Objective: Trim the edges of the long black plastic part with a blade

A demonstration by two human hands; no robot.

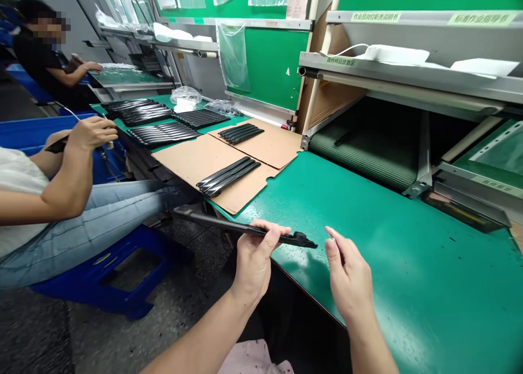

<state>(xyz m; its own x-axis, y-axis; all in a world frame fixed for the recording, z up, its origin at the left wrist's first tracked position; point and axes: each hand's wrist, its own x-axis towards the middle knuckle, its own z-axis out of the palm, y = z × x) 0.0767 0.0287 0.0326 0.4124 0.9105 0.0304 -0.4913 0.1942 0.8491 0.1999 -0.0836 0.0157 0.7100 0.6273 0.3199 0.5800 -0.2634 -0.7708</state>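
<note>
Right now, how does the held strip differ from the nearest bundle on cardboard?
The held strip is a single piece; the nearest bundle is several side by side. The held strip is in the left hand; the nearest bundle lies on cardboard. Both look black.

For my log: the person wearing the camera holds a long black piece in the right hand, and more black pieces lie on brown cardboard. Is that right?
Not quite. The head view shows the long black piece in the left hand; more black pieces do lie on brown cardboard.
</note>
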